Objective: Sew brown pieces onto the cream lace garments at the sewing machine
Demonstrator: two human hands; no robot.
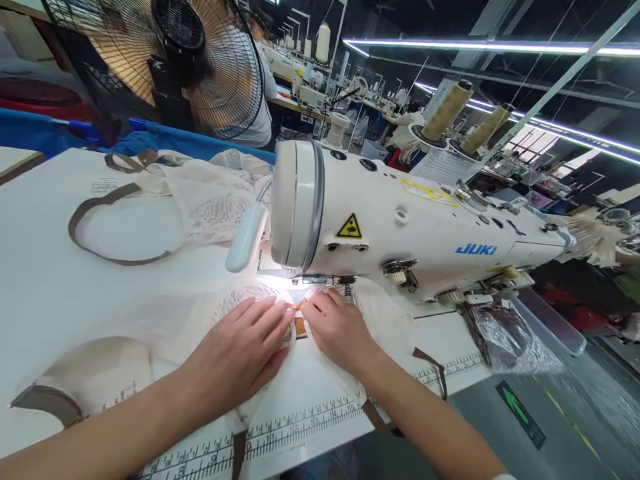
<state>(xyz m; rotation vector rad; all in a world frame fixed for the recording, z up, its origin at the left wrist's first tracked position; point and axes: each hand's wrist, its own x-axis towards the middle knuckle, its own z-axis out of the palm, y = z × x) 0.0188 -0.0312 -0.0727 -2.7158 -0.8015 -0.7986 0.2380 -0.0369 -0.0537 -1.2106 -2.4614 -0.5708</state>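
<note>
Both hands press a cream lace garment (250, 297) flat on the table (45, 293) under the needle of the sewing machine (400, 227). The left hand (245, 347) lies spread, fingers flat; the right hand (340, 327) pinches the fabric edge by a small orange tab (300, 325). The cloth looks light, soft and prone to slipping, best held at its edges near the needle.

Left hand (245, 350) flat, palm down, right hand (340, 328) beside it, fingertips nearly meeting

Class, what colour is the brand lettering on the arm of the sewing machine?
Blue: the JUKI lettering on the cream sewing machine, clearest in the head view.
</note>
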